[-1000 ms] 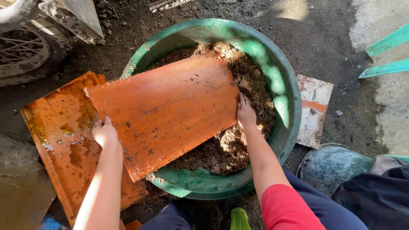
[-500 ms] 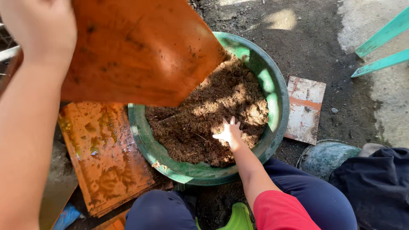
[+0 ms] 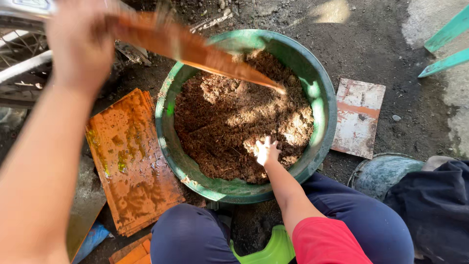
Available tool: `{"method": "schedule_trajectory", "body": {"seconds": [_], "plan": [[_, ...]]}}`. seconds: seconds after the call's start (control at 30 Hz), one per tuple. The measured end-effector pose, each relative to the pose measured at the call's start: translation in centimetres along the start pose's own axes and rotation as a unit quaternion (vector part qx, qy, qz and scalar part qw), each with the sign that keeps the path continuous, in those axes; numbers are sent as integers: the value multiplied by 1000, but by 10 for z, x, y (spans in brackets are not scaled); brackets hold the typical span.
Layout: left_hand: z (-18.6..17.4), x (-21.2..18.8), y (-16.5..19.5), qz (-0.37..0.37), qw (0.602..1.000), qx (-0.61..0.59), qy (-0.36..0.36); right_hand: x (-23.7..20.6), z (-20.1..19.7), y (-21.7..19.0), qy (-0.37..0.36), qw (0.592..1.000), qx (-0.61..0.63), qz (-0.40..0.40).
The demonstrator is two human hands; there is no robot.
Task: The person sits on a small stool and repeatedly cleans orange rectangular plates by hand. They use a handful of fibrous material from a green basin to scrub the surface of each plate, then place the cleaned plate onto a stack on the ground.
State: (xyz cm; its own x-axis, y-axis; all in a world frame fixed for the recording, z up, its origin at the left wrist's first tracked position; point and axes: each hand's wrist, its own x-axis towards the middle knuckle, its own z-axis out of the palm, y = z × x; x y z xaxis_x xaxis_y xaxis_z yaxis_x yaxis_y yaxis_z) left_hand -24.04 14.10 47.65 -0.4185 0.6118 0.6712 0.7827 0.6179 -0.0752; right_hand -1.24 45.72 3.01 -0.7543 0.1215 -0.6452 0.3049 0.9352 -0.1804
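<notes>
Left hand grips the orange sheet, raised edge-on above the basin. Right hand rests open on the soil beneath; a slip could strike it.

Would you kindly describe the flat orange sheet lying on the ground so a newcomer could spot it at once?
Start at the big green tub of brown soil in the middle. On the dirt just left of its rim lies the orange sheet, wet and streaked. Unlike the white tile right of the tub, it is bright orange and ridged.
</notes>
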Motion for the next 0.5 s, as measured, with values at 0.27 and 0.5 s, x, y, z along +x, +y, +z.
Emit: {"method": "schedule_trajectory", "body": {"seconds": [0.27,0.5], "plan": [[-35,-244,46,-251,960,-71,-99,3,20,2,42,952,283,107],[-24,-427,42,-537,821,-3,-193,8,8,7,110,979,174,14]]}}
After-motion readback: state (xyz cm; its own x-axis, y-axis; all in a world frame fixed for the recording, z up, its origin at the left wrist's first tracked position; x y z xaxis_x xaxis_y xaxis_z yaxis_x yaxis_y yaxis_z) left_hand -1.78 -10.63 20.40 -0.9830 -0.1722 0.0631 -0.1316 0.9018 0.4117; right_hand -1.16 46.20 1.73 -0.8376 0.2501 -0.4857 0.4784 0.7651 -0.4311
